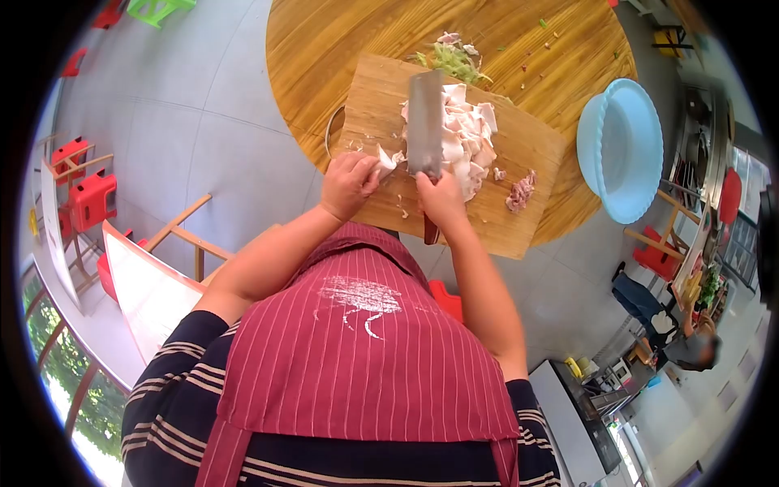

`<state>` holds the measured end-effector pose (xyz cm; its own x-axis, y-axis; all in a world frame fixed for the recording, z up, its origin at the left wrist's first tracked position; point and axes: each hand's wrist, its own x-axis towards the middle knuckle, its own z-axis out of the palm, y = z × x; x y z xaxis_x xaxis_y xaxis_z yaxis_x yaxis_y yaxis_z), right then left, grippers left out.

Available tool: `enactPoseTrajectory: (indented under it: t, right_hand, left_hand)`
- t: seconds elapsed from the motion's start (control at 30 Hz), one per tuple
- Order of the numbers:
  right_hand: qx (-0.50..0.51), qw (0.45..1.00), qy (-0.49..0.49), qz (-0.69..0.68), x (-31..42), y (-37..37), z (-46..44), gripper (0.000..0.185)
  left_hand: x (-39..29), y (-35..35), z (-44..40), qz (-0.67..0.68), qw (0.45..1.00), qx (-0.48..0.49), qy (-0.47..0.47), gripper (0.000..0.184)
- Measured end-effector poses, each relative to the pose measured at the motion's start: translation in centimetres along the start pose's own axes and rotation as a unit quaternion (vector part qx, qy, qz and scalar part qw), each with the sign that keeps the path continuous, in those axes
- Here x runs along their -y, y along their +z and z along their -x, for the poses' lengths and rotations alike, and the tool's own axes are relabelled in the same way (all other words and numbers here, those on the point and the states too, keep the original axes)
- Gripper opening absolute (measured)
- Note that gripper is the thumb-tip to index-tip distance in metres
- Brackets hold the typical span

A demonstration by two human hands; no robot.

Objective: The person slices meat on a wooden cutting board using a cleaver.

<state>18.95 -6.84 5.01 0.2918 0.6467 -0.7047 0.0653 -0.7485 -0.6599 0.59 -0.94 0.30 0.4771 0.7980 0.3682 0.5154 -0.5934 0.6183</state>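
Note:
My right hand is wrapped round the handle of a broad cleaver, its blade pointing away from me over the wooden cutting board. My left hand rests at the board's left part, fingers curled on a pale piece of fatty meat to the left of the blade. Right of the blade lies a heap of pale pink meat slices, partly hidden by the cleaver. A small pile of redder meat scraps lies on the board's right side.
The board stands on a round wooden table. Behind it lie greenish shreds. A light blue basin is at the table's right edge. Red stools stand at left. A person is at far right.

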Motion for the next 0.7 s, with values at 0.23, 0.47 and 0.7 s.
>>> enactPoseTrajectory:
  t: [0.23,0.47,0.7]
  right_hand:
    - [-0.042,0.955,-0.196,0.217,0.1,-0.7,6.1,0.027]
    - [0.029,0.936,-0.059,0.346,-0.8,3.6,3.1,0.030]
    - [0.050,0.937,-0.223,0.265,-0.6,1.0,-1.6,0.021]
  left_hand:
    - [-0.2,-0.3,0.2,-0.004,0.999,0.041,-0.018,0.024]
    - [-0.4,-0.7,0.4,-0.025,0.999,0.041,0.013,0.023]
    - [-0.3,-0.7,0.3,-0.026,0.997,0.068,-0.002,0.022]
